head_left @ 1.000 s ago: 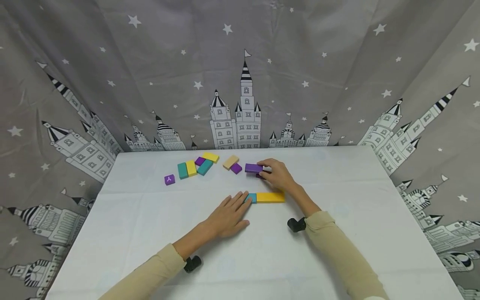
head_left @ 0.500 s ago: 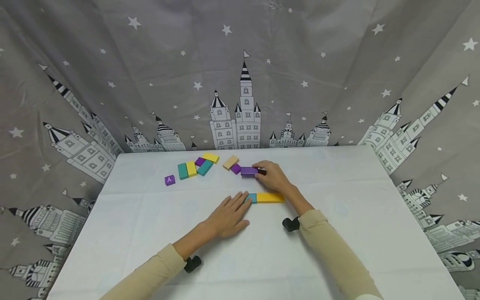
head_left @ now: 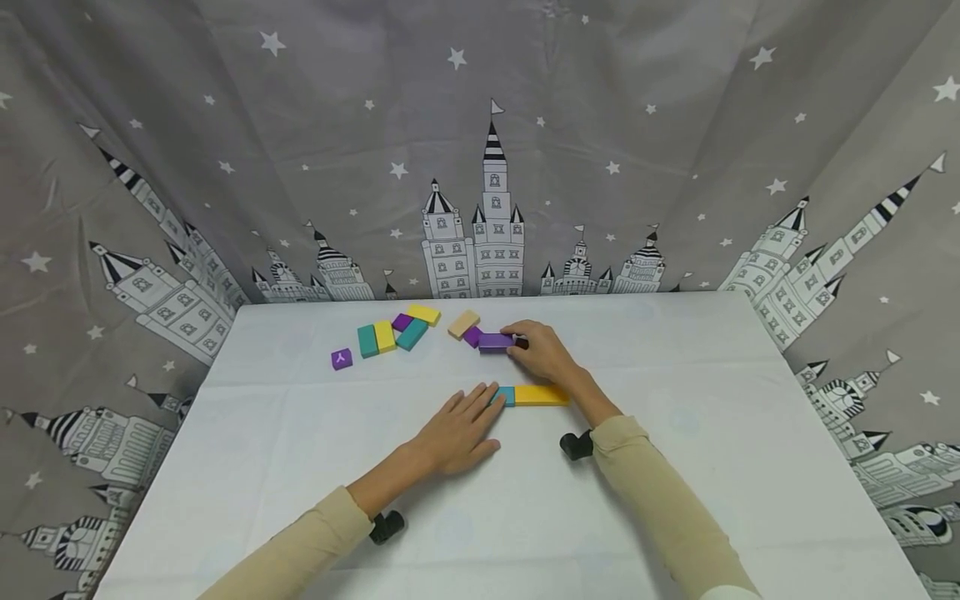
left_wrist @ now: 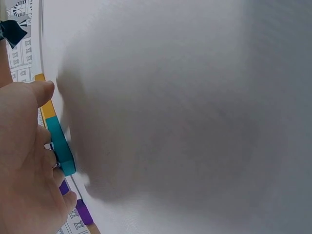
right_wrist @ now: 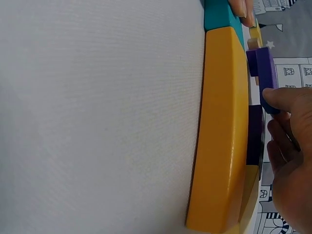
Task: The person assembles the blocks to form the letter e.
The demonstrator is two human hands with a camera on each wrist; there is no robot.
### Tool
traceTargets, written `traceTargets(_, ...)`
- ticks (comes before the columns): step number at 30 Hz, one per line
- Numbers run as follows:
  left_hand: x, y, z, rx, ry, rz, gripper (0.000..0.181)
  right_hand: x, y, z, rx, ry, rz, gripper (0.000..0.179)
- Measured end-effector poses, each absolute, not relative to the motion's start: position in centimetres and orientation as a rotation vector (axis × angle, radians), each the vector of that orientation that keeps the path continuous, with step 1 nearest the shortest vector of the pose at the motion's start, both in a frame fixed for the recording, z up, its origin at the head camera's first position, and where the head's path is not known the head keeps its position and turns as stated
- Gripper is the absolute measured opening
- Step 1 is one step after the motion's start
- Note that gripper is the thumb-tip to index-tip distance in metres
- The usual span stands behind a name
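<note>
My right hand [head_left: 543,352] pinches the right end of a long purple block [head_left: 493,343] between thumb and fingers. The block's left end is right at a small purple block [head_left: 472,336], which lies against a beige block [head_left: 463,324]. Partly hidden by the right hand is a dark purple block [right_wrist: 254,134], seen beyond the long orange block [right_wrist: 219,131] in the right wrist view. My left hand [head_left: 453,433] lies with straight fingers on the table, fingertips over the teal block [head_left: 507,397]. That teal block joins end to end with the orange block.
At the back left lie a teal block [head_left: 367,341], a yellow block [head_left: 385,337], another teal block [head_left: 412,334], a purple block [head_left: 402,322] and a second yellow block [head_left: 424,314]. A purple cube with a white mark [head_left: 341,358] stands apart. A grey castle-print curtain [head_left: 345,150] hangs behind the table.
The right hand has moved left with the long purple block, bringing its end up to the small purple block. The left hand has stayed in place.
</note>
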State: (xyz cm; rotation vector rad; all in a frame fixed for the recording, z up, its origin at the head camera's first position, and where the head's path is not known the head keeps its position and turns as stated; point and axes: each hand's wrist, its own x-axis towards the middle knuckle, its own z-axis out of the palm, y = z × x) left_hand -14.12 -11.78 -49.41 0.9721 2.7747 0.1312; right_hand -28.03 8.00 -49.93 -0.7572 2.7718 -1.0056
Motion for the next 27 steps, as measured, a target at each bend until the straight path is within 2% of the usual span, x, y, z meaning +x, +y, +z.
traceTargets(27,-14.24,-11.79,-49.59,0.948,2.759,0.125,0.070,-28.36,8.23,-49.96,-0.841,2.708,-1.007,0.037)
